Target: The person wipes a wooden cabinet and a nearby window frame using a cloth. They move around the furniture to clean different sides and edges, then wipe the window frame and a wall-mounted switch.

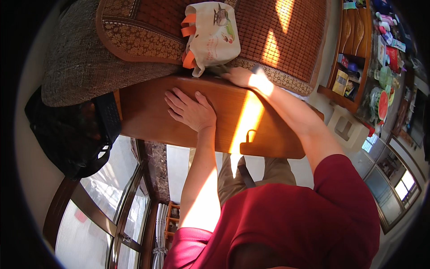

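Armrest [150, 107] under my flat, open left hand [191, 110].
At the armrest's far edge my right hand [238, 77], apart, meets a dark blurred item [218, 70], grip unclear; sweeping left could shove the bag [218, 42] beyond it.

Glossy wooden armrest [225, 113], matt cloth bag [216, 39]
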Demonstrator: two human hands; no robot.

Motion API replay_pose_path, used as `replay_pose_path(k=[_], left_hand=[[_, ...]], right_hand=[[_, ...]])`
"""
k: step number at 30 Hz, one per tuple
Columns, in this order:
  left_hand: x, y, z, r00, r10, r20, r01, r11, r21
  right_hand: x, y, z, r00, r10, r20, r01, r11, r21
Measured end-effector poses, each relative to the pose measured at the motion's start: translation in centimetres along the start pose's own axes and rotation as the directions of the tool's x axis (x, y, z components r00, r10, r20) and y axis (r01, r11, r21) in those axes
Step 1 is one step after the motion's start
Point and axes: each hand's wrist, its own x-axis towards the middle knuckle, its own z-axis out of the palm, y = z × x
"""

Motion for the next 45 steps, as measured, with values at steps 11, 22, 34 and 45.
replay_pose_path(k=[11,22,34,45], left_hand=[[0.1,-0.3,0.1,0.998,-0.038,0.048,0.038,0.999,0.012],[0.0,-0.1,0.2,1.000,0.005,-0.016,-0.004,0.998,0.069],[-0.3,-0.5,1.4,1.000,-0.001,-0.023,0.002,0.998,0.063],[0.1,-1.0,1.8,0.998,0.011,-0.061,-0.004,0.993,0.114]], right_hand=[[-4.7,-2.3,-3.1,0.985,0.095,0.146,-0.172,0.665,0.727],[-2.2,-7.3,-2.1,0.989,0.037,-0.141,0.064,0.760,0.647],[-24.3,17.8,5.0,0.756,0.640,0.138,-0.643,0.684,0.344],[-6.0,0.6,0.8,0.977,0.189,-0.094,-0.134,0.900,0.414]])
